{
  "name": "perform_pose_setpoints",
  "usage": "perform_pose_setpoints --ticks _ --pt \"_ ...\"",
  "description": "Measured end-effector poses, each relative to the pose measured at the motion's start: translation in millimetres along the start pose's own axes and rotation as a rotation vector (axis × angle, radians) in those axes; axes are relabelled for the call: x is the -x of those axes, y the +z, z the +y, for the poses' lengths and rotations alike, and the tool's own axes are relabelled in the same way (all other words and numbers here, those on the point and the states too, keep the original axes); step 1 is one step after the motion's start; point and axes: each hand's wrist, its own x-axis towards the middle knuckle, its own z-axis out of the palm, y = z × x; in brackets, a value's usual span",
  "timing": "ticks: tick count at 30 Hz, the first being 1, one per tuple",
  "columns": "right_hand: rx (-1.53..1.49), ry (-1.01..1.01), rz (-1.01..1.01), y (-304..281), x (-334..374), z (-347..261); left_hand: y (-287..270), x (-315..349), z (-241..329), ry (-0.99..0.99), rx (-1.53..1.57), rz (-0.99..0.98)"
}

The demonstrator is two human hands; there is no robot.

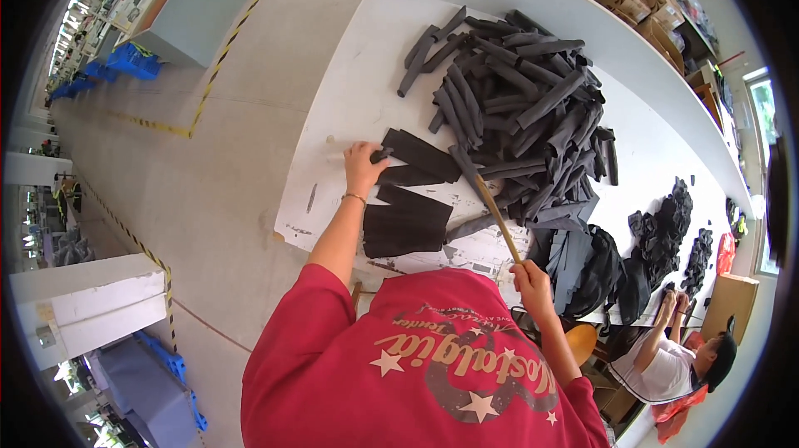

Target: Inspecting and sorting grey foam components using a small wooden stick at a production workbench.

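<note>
1 stick [501, 222] in R hand [533, 286]; red shirt [325, 365] w/ lettering [478, 357].

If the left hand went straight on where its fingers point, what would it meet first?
Likely the flat black cloth pieces just right of the left hand, though its height is unclear.

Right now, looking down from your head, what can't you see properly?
- Stick's far tip: head view, covered by a dark cloth tube.
- Stick's near end: head view, hidden by the right hand.
- White table under the heap of dark tubes: head view, the heap covers it.
- What the co-worker's hands are doing: head view, too small, towards the right edge.
</note>
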Motion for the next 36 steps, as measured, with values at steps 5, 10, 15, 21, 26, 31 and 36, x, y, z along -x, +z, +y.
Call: perform_pose_setpoints --ticks 5,10,15,21,26,31,36 --pt "0.013 -0.169 0.121 25 -33 -20 -7 -10 42 -0.356 0.532 -0.115" --pt "-0.196 -0.390 0.187 54 -92 -87 -61 -8 140 -0.331 1.434 -0.608" --pt "-0.193 -0.533 0.165 52 -116 -97 -86 -3 178 -0.248 1.477 -0.824" --pt "-0.212 -0.654 0.254 50 -111 -101 -79 -15 187 -0.290 1.380 -1.126" --pt "-0.424 -0.485 0.616 18 -118 -139 -99 14 242 -0.255 1.352 -1.144" --pt "-0.492 -0.378 0.596 -72 -126 -188 -82 72 215 0.106 1.149 -1.170" --pt "-0.034 -0.537 0.374 -39 -115 -168 -121 -29 245 -0.141 1.456 -0.064"
